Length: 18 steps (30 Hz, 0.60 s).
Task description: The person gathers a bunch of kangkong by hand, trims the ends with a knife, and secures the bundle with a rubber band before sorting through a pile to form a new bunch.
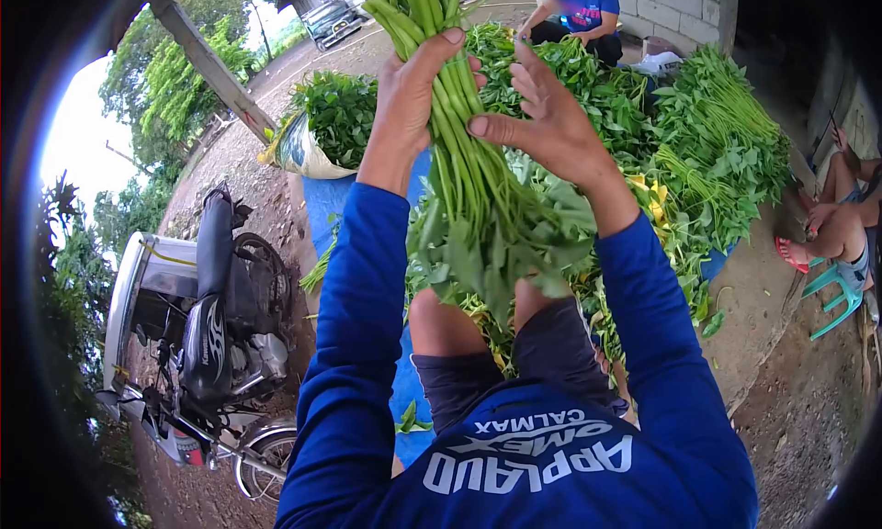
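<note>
- Head view: your L hand point(404, 97) is closed round a bundle of leafy greens point(459, 166), thumb across the stems, fingers wrapped behind.
- Your R hand point(560, 129) is open, fingers spread & raised, no grip on anything; thumb tip is right by the stems, can't tell if touching.
- Bundle is held up over the blue tarp point(328, 201), approx. mid-width, stem ends up & away from you, leaves hanging down above your knees.
- Tarp's far L corner: white sack point(306, 150) w/ more greens in its mouth.
- Tarp's R edge: big heap of greens point(726, 116), stems & leaves mixed, spilling a bit past it; some yellow leaves point(657, 196) nearer you.
- Tarp's near edge: a few loose leaves point(412, 419) by your L leg.
- Beyond far edge: co-worker in blue shirt point(593, 7), seated, hands low at the greens.
- Off tarp: motorcycle point(211, 345) to L; green plastic chair point(838, 295) w/ seated person to R.
</note>
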Available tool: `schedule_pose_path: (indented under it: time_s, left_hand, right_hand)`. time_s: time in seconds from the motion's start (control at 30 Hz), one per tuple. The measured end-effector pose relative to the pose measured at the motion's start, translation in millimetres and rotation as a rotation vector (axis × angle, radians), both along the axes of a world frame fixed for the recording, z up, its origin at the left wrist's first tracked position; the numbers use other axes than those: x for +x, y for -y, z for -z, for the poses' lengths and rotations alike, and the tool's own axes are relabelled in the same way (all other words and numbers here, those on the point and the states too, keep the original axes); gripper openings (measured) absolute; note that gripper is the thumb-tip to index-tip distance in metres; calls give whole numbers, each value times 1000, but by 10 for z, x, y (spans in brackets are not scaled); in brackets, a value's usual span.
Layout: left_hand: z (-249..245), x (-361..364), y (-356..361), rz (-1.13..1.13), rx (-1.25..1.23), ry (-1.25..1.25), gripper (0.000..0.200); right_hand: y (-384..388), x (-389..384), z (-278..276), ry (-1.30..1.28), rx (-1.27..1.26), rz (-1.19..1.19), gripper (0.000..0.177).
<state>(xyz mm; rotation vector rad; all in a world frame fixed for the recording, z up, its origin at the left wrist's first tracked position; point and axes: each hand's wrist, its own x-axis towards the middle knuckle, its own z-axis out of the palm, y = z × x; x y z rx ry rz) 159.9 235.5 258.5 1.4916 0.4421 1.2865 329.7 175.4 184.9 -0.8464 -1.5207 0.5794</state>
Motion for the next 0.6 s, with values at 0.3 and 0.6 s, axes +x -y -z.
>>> schedule_pose_path:
  time_s: [0.3,0.6]
  left_hand:
    - [26,72,-36,263,-33,123,63]
    - [-432,-161,342,-724,1381,-470,32]
  right_hand:
    - [29,-383,118,-316,-67,-287,89]
    - [104,-224,202,-311,-117,-276,78]
